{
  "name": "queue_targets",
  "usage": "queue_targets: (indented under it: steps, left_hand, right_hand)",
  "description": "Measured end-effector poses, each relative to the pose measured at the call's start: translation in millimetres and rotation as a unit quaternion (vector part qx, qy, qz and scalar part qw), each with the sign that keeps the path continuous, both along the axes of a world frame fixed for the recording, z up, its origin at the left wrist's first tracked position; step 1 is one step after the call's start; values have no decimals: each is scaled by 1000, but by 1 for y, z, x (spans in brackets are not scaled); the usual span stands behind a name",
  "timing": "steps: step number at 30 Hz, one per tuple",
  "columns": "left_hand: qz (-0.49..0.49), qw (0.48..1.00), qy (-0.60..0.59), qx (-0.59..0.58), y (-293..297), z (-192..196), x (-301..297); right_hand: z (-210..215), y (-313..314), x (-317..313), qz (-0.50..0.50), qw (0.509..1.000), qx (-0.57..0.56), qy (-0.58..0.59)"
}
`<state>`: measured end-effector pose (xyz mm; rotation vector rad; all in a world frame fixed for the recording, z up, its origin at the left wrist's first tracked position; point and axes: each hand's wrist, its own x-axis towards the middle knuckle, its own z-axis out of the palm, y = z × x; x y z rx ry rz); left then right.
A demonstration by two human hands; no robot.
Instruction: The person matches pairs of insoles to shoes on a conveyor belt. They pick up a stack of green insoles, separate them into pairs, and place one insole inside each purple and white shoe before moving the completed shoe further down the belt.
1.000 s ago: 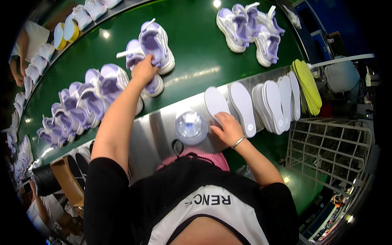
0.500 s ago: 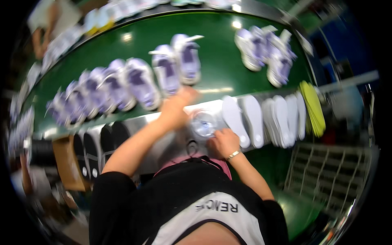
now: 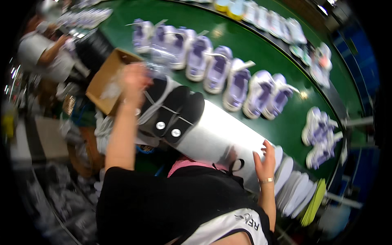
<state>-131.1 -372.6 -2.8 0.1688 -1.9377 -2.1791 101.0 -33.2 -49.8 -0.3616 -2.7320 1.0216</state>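
Note:
My left hand (image 3: pixel 134 81) is smeared by motion beside the cardboard box, its fingers drawn together at a crumpled piece of clear plastic (image 3: pixel 160 61). The plastic overlaps the nearest lilac-and-white shoes behind it. Over the right end of the metal ledge (image 3: pixel 220 132), my right hand (image 3: pixel 266 162) hangs open with fingers apart and nothing in it. White insoles (image 3: pixel 284 175) lie right beside that hand. Black insoles (image 3: pixel 169 110) with white round marks rest on the ledge's left part, below my left hand.
Lilac-and-white shoes (image 3: pixel 218 69) stand in a row on the green surface (image 3: pixel 281 57). Another pair (image 3: pixel 320 136) is farther right. Yellow-green insoles (image 3: pixel 313 203) lie at the ledge's right end. The cardboard box (image 3: pixel 99 87) holds whitish material. A person (image 3: pixel 45 53) works at upper left.
The view has swung left. My left hand has moved left to the box, and the clear plastic has gone from between my hands to beside it. My right hand has opened near the white insoles.

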Motion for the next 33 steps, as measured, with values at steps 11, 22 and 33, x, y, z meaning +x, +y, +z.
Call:
queue_targets:
  steps: [11,22,33]
  left_hand:
    - [229,875,-116,411,-248,-99,-32]
    - [13,805,113,-582,-59,-11,56]
    - [101,809,122,-566,-4,8,55]
  right_hand:
    - [-45,62,-94,-12,981,183,-64]
    - [-30,59,-175,13,875,325,-358]
    - [-38,85,-118,4,946,291,-140]
